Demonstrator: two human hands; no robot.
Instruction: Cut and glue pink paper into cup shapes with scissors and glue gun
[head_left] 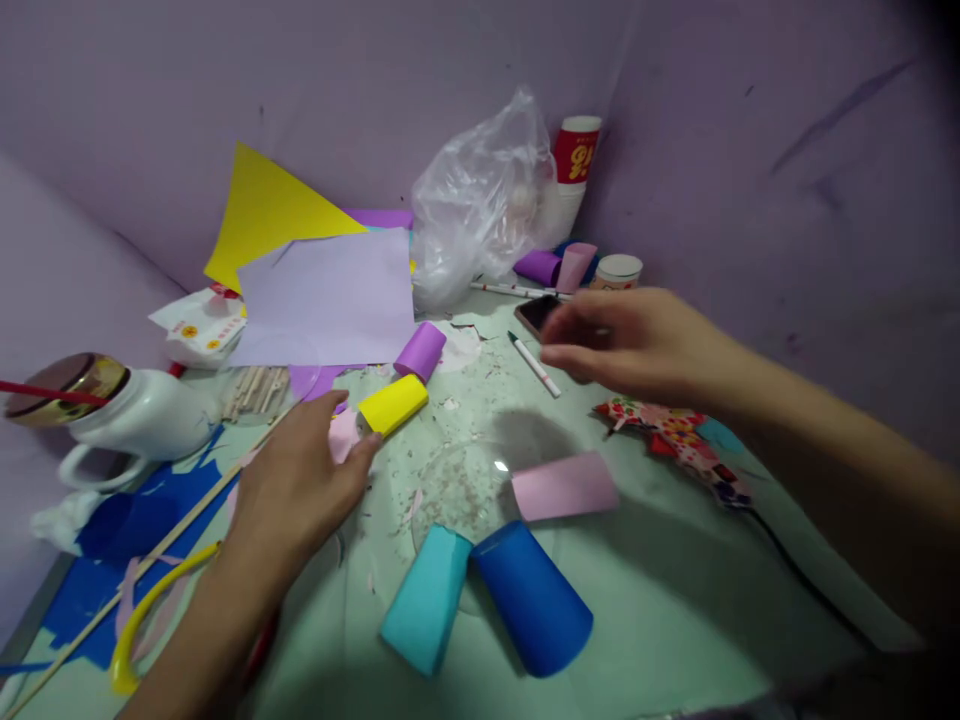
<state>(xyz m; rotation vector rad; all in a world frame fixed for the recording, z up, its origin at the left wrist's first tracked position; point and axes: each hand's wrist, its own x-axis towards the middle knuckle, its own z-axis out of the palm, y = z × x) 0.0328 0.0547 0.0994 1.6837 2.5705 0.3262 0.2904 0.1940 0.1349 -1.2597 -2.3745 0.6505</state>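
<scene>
My left hand (300,480) hangs over the left of the table, its thumb and forefinger apart beside a yellow paper-covered cup (393,404). Just behind that lies a purple cup (421,352). My right hand (622,335), slightly blurred, has curved fingers with a gap to the thumb and nothing between them. Near its fingertips are a dark phone (536,314) and a white pen (534,364). Around the rim of a clear plastic disc (457,495) lie a pink cup (566,487), a blue cup (534,598) and a turquoise cup (429,600), all on their sides.
A flower-patterned glue gun (679,440) with a black cord lies at right. Paper sheets (330,295), a plastic bag (487,200) and stacked paper cups (574,175) stand at the back. Left are a white mug (150,410), a wooden stick (187,520) and yellow-handled scissors (142,620).
</scene>
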